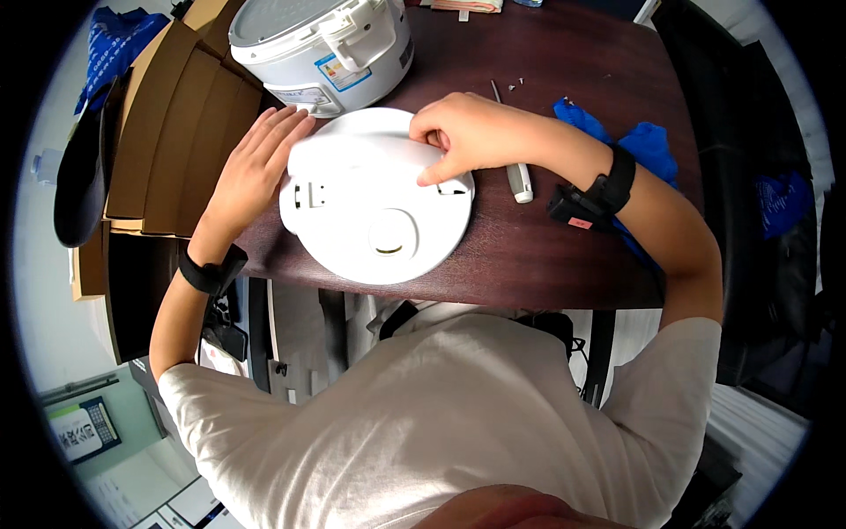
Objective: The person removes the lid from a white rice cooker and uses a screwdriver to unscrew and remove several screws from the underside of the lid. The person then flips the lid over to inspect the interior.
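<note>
The right hand's grip (458, 132) is a loose curl at the upper right rim of a round white plastic lid (374, 198), knuckles raised, the thumb pressed flat along the lid's top face near a small rectangular slot, and the fingertips bent down onto the plastic; it pinches at the edge rather than wrapping around anything, and whether the fingers hook under the rim cannot be told. The right forearm comes in from the right side, bent at the elbow, with a black wrist strap (608, 189) carrying a small dark unit. The left hand (256, 167) lies open and flat, fingers stretched together and pointing up and to the right, their tips touching the lid's upper left edge (holding nothing, only bracing). Its forearm rises from the lower left, with a black band (211, 271) at the wrist. The lid rests flat on the dark brown counter (564, 256), close to the near edge, with a round recess near its lower middle. Just behind it stands a white rice cooker (322, 44). A slim white-handled screwdriver (518, 172) lies just right of the lid, beside a blue cloth (648, 145). Folded brown cardboard (167, 132) leans at the left of the counter.
</note>
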Demonstrator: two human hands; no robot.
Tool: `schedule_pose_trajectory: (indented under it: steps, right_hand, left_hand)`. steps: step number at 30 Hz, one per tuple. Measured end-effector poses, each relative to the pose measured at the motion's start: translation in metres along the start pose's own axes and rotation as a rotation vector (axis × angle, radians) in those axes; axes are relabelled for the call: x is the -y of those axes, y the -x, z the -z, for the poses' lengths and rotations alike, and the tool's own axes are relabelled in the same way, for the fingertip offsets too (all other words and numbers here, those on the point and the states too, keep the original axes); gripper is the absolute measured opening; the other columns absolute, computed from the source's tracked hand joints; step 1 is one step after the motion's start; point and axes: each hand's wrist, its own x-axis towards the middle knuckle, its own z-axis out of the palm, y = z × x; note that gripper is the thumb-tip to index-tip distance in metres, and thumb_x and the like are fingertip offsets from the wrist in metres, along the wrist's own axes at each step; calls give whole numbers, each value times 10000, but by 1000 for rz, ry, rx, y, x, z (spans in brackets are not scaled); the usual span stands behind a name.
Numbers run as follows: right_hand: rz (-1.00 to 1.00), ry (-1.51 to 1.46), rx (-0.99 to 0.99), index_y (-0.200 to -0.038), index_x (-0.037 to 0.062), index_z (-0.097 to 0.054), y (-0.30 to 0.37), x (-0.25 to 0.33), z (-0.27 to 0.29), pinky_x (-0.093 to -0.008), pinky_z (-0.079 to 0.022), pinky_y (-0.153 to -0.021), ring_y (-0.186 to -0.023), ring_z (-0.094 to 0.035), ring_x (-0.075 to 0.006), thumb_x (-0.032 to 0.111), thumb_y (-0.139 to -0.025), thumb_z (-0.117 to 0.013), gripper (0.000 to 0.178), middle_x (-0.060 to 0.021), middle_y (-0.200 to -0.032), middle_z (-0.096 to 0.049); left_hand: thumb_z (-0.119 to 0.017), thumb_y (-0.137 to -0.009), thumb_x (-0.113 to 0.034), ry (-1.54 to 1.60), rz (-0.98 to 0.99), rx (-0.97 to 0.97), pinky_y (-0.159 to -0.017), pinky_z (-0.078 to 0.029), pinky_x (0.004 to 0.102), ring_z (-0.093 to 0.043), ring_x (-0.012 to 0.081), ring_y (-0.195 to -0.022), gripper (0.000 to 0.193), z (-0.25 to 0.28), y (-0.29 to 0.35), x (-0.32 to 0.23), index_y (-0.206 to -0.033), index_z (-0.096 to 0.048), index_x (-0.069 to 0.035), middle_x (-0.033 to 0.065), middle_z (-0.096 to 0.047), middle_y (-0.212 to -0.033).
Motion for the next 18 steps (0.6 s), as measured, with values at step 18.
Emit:
schedule_pose_trajectory:
  steps: [18]
  right_hand:
    - [51,102,-124,-887,-10,-608,6,16,-22,-337,-465,-618,-692,-596,-243,313,-714,-766,399,-123,-790,-596]
  left_hand:
    - [-446,-807,-17,999,513,-92,-875,-455,331,-603,243,-976,504,-7,11,-29,-1310,-450,-4,186,-610,-1103]
